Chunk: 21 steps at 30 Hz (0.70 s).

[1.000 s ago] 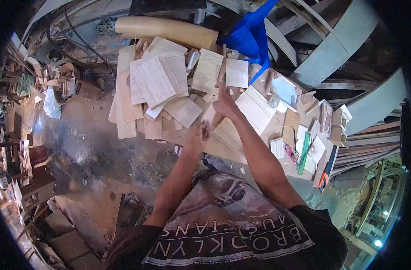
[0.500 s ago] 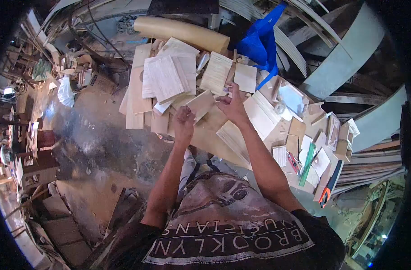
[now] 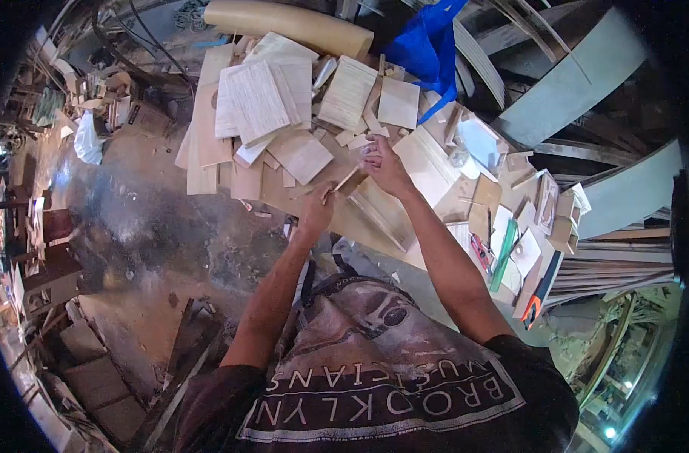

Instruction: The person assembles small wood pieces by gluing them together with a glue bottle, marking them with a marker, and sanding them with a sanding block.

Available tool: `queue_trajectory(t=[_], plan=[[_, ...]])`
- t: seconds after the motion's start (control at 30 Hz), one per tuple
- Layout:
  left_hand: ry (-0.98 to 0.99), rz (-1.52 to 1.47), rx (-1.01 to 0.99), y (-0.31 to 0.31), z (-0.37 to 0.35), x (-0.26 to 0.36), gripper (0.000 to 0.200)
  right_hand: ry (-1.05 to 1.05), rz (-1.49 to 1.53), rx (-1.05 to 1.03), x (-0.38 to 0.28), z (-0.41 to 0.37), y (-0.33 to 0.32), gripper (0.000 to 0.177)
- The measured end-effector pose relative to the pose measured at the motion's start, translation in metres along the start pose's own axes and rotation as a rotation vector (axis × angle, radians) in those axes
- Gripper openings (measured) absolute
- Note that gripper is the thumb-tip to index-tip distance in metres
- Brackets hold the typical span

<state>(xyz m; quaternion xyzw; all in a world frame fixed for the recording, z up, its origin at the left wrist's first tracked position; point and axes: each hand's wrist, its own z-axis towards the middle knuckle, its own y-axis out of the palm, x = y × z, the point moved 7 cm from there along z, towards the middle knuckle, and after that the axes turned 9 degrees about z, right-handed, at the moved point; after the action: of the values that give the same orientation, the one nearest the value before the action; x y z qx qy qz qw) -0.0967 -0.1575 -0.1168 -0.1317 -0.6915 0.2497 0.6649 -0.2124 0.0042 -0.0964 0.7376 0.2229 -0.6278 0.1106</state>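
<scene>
A small flat wooden board (image 3: pixel 350 179) is held up over the front of the workbench, its narrow edge turned to me. My left hand (image 3: pixel 316 210) is closed around its lower left end, thumb on top. At the upper right end is my right hand (image 3: pixel 388 167), with curled fingers and the thumb gripping there; the fingertips are partly hidden. Just beyond my left hand lies a square wooden panel (image 3: pixel 301 155). A grooved pale panel (image 3: pixel 378 219) rests on the bench below my right hand.
Stacked pale panels (image 3: pixel 255 102) cover the bench's left part, with a brown roll (image 3: pixel 288 26) behind. Toward the back hangs a blue bag (image 3: pixel 433 57). At right lie a green ruler (image 3: pixel 504 257), a red cutter (image 3: pixel 480 253) and an orange-handled saw (image 3: pixel 533 308).
The board has turned from showing its broad face to edge-on. Both hands keep close to it, and the right fingers have curled in more. The view has shifted, moving the bench up and left.
</scene>
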Motion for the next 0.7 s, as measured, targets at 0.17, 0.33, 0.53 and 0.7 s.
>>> queue_trajectory(t=[0.17,0.33,0.53,0.7], plan=[[0.165,-0.044,0.085,0.007,-0.007,0.001,0.022,0.015,0.019,0.015,0.008,-0.004,-0.001,0.061],[0.145,-0.003,0.034,0.012,-0.009,0.003,0.022,0.02,-0.004,0.044,0.005,-0.012,-0.005,0.063],[0.145,-0.033,0.0,0.017,-0.005,0.006,0.021,-0.009,-0.023,0.094,-0.003,-0.014,-0.009,0.064],[0.153,-0.003,-0.05,0.017,-0.003,0.011,0.023,-0.004,-0.048,0.116,-0.009,-0.017,-0.01,0.065]])
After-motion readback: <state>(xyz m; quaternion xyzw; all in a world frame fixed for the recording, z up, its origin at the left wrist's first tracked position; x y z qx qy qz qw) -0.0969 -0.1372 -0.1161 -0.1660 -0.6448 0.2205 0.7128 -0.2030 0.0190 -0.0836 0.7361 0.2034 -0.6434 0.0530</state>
